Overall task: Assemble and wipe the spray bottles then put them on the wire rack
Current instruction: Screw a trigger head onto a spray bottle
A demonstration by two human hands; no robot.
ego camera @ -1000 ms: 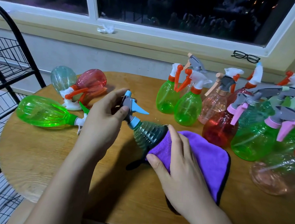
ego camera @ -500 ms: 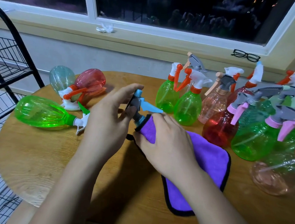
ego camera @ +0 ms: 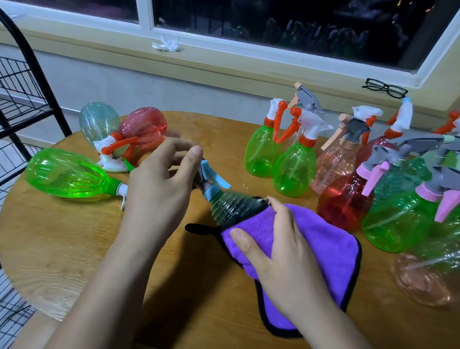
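I see a ribbed dark-green bottle [ego camera: 231,210] with a pale blue trigger [ego camera: 212,177] against a purple cloth [ego camera: 326,238] edged in black, on a wood-grained tan table [ego camera: 58,245], with a bright green bottle [ego camera: 67,174] at nine o'clock and a red bottle [ego camera: 144,126] and a pale teal bottle [ego camera: 98,119] at eleven.

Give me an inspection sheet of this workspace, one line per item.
Surface: round wooden table.
Job's things: dark ribbed bottle, tilted, its lower part wrapped in the purple cloth. Green bottle, red bottle and pale bottle lie on their sides at left. Cluster of assembled bottles at right. Wire rack at far left, no bottle seen on it.
Clutter: glasses and crumpled tissue on the windowsill.
Hands: left hand grips the dark ribbed bottle's spray head; right hand holds the purple cloth round its body.
Cables: nothing seen.
Surroundings: dark window behind the table.
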